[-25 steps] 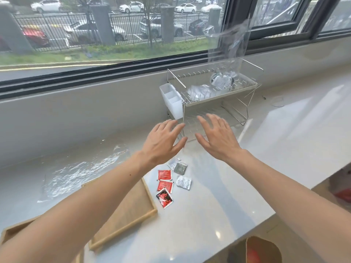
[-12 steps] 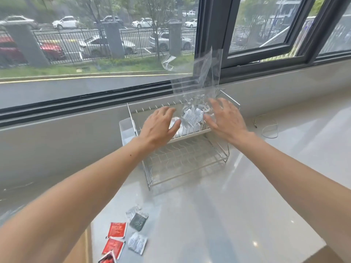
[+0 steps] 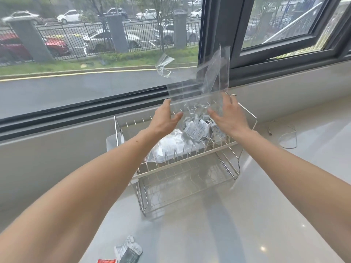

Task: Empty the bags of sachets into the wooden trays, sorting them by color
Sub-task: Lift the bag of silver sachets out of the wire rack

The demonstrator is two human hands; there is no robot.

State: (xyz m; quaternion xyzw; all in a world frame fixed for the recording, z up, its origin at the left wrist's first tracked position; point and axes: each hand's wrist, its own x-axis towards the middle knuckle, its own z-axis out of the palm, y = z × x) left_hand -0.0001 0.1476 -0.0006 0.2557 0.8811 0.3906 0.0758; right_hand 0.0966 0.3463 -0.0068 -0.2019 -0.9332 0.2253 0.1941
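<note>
A tall clear plastic bag point(image 3: 197, 86) stands upright in the top shelf of a wire dish rack point(image 3: 190, 162), with white sachets point(image 3: 197, 130) in its bottom. A second clear bag point(image 3: 169, 145) of pale sachets lies flat on the same shelf. My left hand point(image 3: 164, 118) and my right hand point(image 3: 228, 114) are on either side of the upright bag, fingers spread around its lower part. Whether they grip it is unclear. Loose sachets lie at the bottom edge: a white and dark one point(image 3: 129, 249) and a red one point(image 3: 107, 261).
The rack stands on a pale stone counter point(image 3: 247, 215) against a low ledge below a large window point(image 3: 95, 54). A thin wire loop point(image 3: 286, 133) lies on the counter right of the rack. A white cup point(image 3: 112, 141) hangs at the rack's left end.
Both hands have reached forward from over the counter to the upright bag on the rack. The view has moved closer, so the wooden trays and most loose sachets have left the frame.
</note>
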